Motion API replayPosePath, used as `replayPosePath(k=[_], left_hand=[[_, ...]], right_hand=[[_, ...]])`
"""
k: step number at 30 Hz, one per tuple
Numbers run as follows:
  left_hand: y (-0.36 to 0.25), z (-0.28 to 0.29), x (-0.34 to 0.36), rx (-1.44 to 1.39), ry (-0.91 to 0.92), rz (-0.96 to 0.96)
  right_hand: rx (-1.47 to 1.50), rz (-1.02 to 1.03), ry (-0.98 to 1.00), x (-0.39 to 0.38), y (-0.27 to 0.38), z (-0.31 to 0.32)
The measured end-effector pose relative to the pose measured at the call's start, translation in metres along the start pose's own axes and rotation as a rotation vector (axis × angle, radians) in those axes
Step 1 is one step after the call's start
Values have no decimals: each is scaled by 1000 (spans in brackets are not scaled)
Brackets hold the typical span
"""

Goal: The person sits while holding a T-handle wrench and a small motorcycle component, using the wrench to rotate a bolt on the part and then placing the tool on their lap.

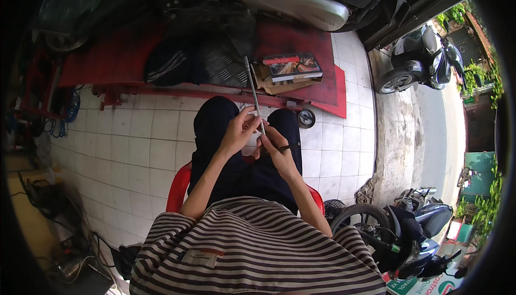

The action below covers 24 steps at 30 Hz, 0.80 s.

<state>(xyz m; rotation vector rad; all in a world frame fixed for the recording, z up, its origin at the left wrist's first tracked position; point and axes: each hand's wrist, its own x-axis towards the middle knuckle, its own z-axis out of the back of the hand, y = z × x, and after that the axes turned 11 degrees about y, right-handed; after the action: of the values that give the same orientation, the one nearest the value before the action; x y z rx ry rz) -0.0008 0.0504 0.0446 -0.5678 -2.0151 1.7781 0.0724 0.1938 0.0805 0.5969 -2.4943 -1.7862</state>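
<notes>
A long, slim metal rod (254,88) with a slightly thicker far end points up and away from my lap; I cannot tell what tool it is. My left hand (239,131) pinches it partway along with thumb and fingers. Closer to me, my right hand (277,147) is closed around its near end, so that end is hidden. A short dark piece (284,148) sticks out beside the right hand's thumb side; whether it joins the rod does not show. Both hands are above my dark trousers, between my knees.
Ahead is a low red platform (293,36) with a motorcycle (293,6) above it. A printed box (293,66) on cardboard and a dark striped cloth (172,66) lie there. A round dish (306,119) stands by my right knee. Parked motorbikes (419,58) are at right.
</notes>
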Motion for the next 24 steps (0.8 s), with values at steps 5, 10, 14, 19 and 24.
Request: replayPosePath(k=[5, 10, 14, 19, 24], left_hand=[[-8, 19, 9, -59, -11, -17], [62, 64, 9, 75, -259, 91], [75, 79, -5, -155, -416, -53], [77, 86, -15, -198, -429, -88], [76, 89, -18, -178, -456, -82]], right_hand=[[-125, 135, -26, 54, 22, 6], [-192, 169, -16, 96, 49, 14], [-260, 176, -27, 118, 59, 17], [-295, 197, 0, 134, 61, 14], [-272, 211, 15, 150, 69, -4]])
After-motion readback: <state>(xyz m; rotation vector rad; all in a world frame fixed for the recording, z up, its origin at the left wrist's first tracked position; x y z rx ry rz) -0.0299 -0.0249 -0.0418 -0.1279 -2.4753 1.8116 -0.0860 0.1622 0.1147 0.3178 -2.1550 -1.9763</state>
